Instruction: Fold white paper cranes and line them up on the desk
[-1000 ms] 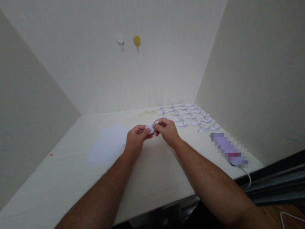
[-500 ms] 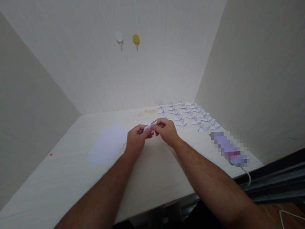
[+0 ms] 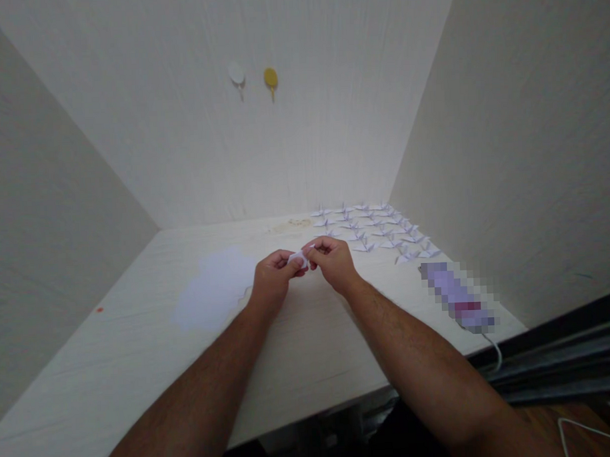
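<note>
Between my two hands, above the middle of the table, is a small piece of folded white paper. My left hand pinches its left part, thumb on the near face. The fingers of my right hand are closed on its upper right end. Much of the paper is covered by the fingers, so its exact folded shape cannot be made out. Beyond my right hand, several white paper cranes stand in rows toward the table's back right corner.
White paper sheets lie left of my hands on the pale table. A blurred-out phone-like device with a white cable sits at the right edge. White and yellow hooks are on the back wall.
My right fingers have shifted slightly on the paper, and more of its white face shows beside my left thumb. Both hands stay in nearly the same place.
</note>
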A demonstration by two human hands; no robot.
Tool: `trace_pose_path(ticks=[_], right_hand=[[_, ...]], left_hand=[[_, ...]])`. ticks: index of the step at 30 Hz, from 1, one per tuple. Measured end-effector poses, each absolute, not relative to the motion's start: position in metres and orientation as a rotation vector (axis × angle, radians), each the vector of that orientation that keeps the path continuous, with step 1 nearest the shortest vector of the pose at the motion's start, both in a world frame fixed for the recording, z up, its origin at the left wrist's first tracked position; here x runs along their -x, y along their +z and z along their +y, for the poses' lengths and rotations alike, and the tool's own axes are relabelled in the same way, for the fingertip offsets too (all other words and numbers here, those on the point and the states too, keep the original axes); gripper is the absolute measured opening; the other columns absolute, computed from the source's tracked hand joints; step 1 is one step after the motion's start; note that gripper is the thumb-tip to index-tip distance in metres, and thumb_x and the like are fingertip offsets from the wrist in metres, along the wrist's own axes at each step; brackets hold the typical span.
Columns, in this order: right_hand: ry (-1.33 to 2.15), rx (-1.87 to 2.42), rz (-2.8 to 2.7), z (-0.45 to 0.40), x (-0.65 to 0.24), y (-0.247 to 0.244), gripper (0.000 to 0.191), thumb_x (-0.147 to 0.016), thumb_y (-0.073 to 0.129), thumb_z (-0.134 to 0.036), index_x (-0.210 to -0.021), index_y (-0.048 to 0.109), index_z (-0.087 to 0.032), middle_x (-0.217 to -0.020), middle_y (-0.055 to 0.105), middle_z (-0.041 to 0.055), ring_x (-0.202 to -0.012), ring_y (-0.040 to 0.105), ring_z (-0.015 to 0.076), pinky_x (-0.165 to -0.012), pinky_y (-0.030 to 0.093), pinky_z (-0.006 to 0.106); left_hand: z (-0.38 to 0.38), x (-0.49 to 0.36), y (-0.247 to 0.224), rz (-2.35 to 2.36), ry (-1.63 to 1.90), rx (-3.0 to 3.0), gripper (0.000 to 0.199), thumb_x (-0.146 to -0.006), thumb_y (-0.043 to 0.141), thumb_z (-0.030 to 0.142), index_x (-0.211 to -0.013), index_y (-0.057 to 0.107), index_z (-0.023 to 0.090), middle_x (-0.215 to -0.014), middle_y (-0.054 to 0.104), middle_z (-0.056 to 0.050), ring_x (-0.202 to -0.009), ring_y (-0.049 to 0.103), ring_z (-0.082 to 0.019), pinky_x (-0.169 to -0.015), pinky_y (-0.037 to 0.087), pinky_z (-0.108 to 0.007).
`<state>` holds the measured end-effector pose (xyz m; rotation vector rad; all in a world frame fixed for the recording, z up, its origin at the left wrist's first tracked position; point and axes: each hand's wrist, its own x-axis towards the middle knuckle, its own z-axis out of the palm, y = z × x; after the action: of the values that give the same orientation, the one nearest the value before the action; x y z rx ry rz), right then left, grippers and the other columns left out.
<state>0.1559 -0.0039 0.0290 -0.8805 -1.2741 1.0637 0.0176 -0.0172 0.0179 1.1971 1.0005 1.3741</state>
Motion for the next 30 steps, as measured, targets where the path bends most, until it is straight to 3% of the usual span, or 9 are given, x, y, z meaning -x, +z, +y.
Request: trace_pose_path(ticks=[30], right_hand=[[1.046, 0.904, -1.263, -0.0041, -0.1579, 0.0302, 0.018, -0.069, 0.071, -0.033, -0.065, 0.064, -0.017, -0.047, 0.055, -0.0033, -0.044, 0.048, 0.0093, -0.045, 0.037, 0.023]], left_hand=[[-0.0185, -0.0187, 0.0163, 1.052, 1.389, -1.207, 0.026, -0.066, 0.078, 0.038, -0.072, 0.068, 0.014, -0.065, 0.069, -0.004, -0.060, 0.065, -0.014, -0.063, 0.055, -0.028]])
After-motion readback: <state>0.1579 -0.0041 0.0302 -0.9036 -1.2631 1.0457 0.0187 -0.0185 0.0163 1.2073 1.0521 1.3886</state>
